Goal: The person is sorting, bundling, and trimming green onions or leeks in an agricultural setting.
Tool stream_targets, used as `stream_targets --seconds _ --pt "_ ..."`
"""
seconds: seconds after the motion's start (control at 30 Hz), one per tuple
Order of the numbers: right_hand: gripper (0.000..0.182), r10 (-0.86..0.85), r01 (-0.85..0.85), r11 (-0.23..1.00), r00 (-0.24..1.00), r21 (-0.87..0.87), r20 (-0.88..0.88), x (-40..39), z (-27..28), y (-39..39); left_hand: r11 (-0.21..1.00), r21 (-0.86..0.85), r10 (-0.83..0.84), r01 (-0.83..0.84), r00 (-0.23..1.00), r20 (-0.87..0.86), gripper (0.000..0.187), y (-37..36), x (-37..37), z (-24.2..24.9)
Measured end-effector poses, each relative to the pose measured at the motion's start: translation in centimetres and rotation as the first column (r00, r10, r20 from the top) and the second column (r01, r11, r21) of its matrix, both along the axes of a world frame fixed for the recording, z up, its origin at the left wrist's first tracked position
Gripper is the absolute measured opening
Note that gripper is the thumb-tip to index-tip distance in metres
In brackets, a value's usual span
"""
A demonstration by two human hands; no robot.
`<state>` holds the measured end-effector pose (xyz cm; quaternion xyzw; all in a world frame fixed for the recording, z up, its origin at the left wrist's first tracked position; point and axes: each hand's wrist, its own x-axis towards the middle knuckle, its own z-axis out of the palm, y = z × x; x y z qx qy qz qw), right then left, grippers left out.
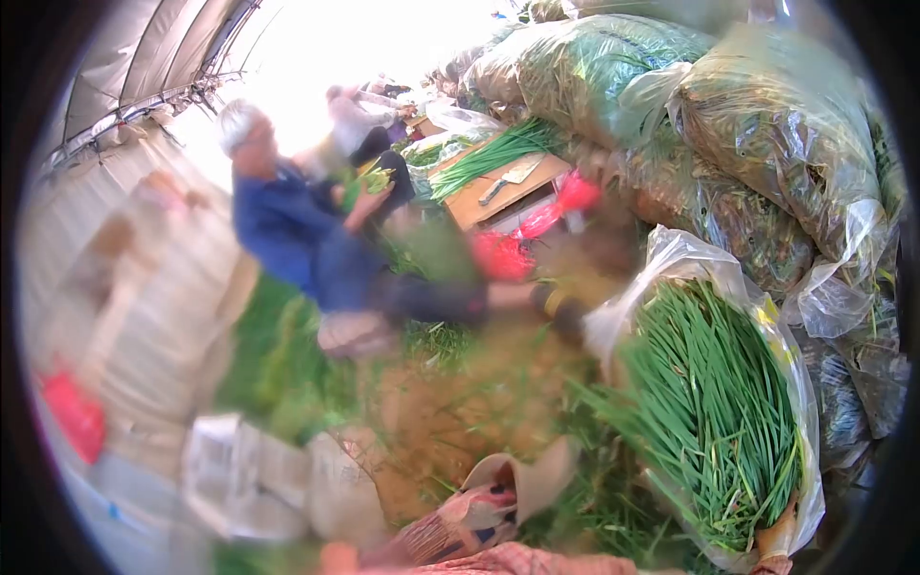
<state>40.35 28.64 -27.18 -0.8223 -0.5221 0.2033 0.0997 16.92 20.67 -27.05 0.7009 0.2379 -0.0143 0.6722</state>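
Observation:
At the lower right, my right hand reaches to the near end of a clear plastic bag packed with long green leaves that look like garlic chives. It touches the leaves or the bag's edge; its fingers are hidden, so their grip cannot be told. A patterned cuff shows below it. I cannot make out my left hand; an orange blur lies at the bottom edge, left of centre. My patterned clothing and a shoe appear at the bottom.
Large stuffed plastic bags are piled at the right. A co-worker in blue sits across, holding greens. Behind, a wooden board bears leaves and a knife. Red plastic string lies nearby. A white crate stands left.

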Motion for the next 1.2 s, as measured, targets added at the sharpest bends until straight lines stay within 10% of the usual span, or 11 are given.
stream_targets --seconds 0.2,0.3,0.4,0.47,0.6,1.0,1.1,1.2 --pt "0.094 0.242 -0.306 0.926 0.929 0.219 0.279 -0.1 10.2 4.6 0.873 -0.471 0.239 -0.126 0.952 0.189 0.029 5.0 -2.3 13.3" --pt "0.089 0.279 -0.365 0.905 0.898 0.220 0.340 -2.2 16.4 5.3 0.675 -0.693 0.588 -0.253 0.752 0.298 0.032 3.9 0.5 11.7" --pt "0.083 0.343 -0.424 0.881 0.878 0.211 0.334 -6.0 17.5 5.0 0.442 -0.687 0.803 -0.577 0.595 0.018 0.031 4.3 4.0 8.3" --pt "0.078 0.371 -0.445 0.874 0.870 0.195 0.323 -7.8 17.2 3.9 0.162 -0.882 0.819 -0.442 0.560 -0.130 0.037 4.0 5.2 6.3" --pt "0.070 0.419 -0.473 0.869 0.860 0.147 0.291 -10.6 16.6 0.7 0.278 -0.931 0.768 -0.236 0.636 0.068 0.043 3.6 6.5 6.8" --pt "0.046 0.506 -0.525 0.800 0.851 0.290 0.144 -15.9 21.5 -12.8 0.183 -0.906 0.861 -0.381 0.506 -0.039 0.036 2.2 -1.7 10.5" --pt "0.023 0.127 -0.002 0.838 0.973 0.546 -0.192 -10.9 23.0 -13.2 0.161 -0.877 0.797 -0.452 0.583 -0.155 0.042 3.3 -2.6 10.6" --pt "0.016 -0.147 0.521 0.773 0.703 0.362 -0.696 -6.6 22.1 -14.7 0.110 -0.964 0.841 -0.244 0.540 -0.041 0.059 2.1 -1.3 10.3"
